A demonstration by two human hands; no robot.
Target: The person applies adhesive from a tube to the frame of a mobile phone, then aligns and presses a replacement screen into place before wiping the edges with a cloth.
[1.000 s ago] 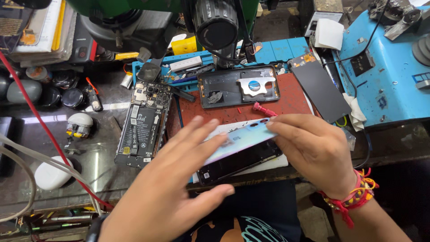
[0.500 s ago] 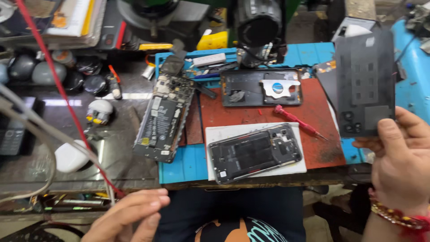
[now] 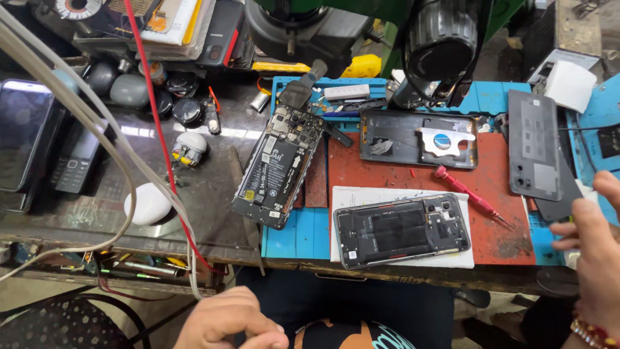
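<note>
An opened dark phone (image 3: pixel 400 229) lies without its back on a white sheet at the bench's front edge. My right hand (image 3: pixel 594 252) hovers at the right edge with its fingers apart and holds nothing. The nearest thing to it is a dark back cover (image 3: pixel 535 145), lying flat on the blue mat (image 3: pixel 290 236). A red screwdriver (image 3: pixel 471 194) rests on the red mat (image 3: pixel 387 174) between the phone and the cover. My left hand (image 3: pixel 232 320) hangs below the bench over my lap, fingers curled, with nothing in it.
A second opened phone (image 3: pixel 278 165) showing its battery lies tilted left of the red mat. A dark phone shell (image 3: pixel 387 139) with a white and blue tool sits behind. A microscope head (image 3: pixel 445 39) hangs above. Red and white cables (image 3: pixel 155 129), a white case (image 3: pixel 148 203) and a keypad phone (image 3: pixel 74 158) crowd the left.
My right hand has laid the dark back cover on the right side of the bench and let go. My left hand has curled and stays low.
</note>
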